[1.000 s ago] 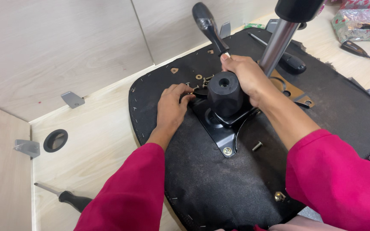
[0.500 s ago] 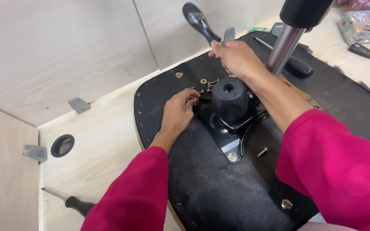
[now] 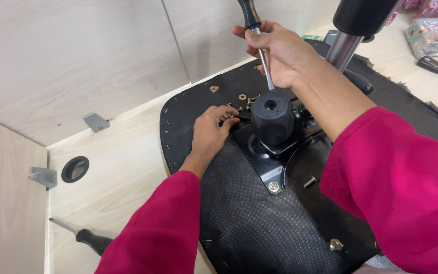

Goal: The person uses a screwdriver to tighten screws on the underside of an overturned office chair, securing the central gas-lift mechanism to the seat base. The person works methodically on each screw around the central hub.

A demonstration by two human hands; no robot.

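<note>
Right hand (image 3: 280, 53) grips a black-handled steel screwdriver (image 3: 257, 38) upright; left hand (image 3: 210, 131) pinches small brass screws (image 3: 244, 104) on the black fabric seat underside (image 3: 259, 223).

The floor (image 3: 117, 167) is pale wood-grain board, evenly lit with soft shadows. At ten to twelve o'clock stand two upright panels (image 3: 77, 56) of the same board, a thin seam between them at twelve. Another board (image 3: 6, 203) fills eight o'clock. A metal bracket (image 3: 96, 122) sits at the foot of the panels at ten o'clock, and a second bracket (image 3: 43, 176) at nine, just beside a round black grommet (image 3: 75, 169) set in the floor. A spare screwdriver (image 3: 82, 235) lies at seven o'clock. At two o'clock, shiny wrapped packets (image 3: 432, 30) lie on the floor by a dark tool (image 3: 434, 65).
</note>
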